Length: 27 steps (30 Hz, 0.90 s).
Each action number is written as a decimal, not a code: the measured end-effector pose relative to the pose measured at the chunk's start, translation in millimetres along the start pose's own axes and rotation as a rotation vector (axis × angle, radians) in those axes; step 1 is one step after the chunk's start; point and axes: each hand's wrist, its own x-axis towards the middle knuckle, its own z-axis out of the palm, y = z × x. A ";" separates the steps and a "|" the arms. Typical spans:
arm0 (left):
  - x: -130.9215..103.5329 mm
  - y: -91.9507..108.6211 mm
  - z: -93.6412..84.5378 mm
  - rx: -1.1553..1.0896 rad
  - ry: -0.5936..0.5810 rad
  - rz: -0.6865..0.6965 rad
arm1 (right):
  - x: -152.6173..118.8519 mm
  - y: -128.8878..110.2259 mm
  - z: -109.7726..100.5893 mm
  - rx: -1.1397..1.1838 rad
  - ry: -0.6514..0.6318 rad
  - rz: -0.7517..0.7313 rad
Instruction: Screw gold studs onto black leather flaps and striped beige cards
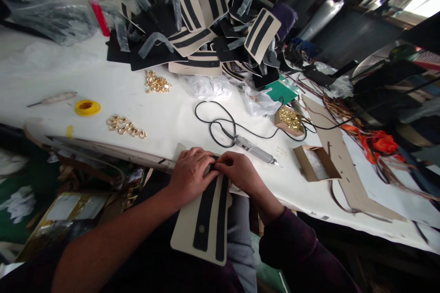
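A beige panel with two black strips (212, 219) lies slanted over my lap, its upper end at the table's front edge. My left hand (192, 171) rests on that upper end, thumb and fingers closing on it. Opposite, my right hand (237, 169) pinches at the same spot; any small part between the fingertips is hidden. A round metal piece (201, 228) shows on the lower part of one strip. Just beyond my right hand lies a grey corded electric screwdriver (256, 150).
The white table (165, 114) bears gold rings (125, 127), a pile of gold hardware (157, 82), yellow tape (87, 107) and an awl (53, 99). Similar panels (195, 50) are heaped at the back. Rightward are a box of gold parts (289, 119) and an open carton (316, 164).
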 end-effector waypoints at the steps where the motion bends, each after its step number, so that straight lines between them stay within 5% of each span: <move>1: 0.0 -0.1 0.1 0.002 -0.005 0.000 | 3.3 -1.2 -2.1 -0.007 -0.028 0.006; 6: 0.1 -0.8 1.1 0.005 -0.012 -0.002 | 15.2 -2.9 -10.2 0.003 -0.126 0.019; 27: 0.4 2.7 0.1 0.014 0.008 0.014 | -0.6 -1.6 -11.4 0.097 -0.082 -0.040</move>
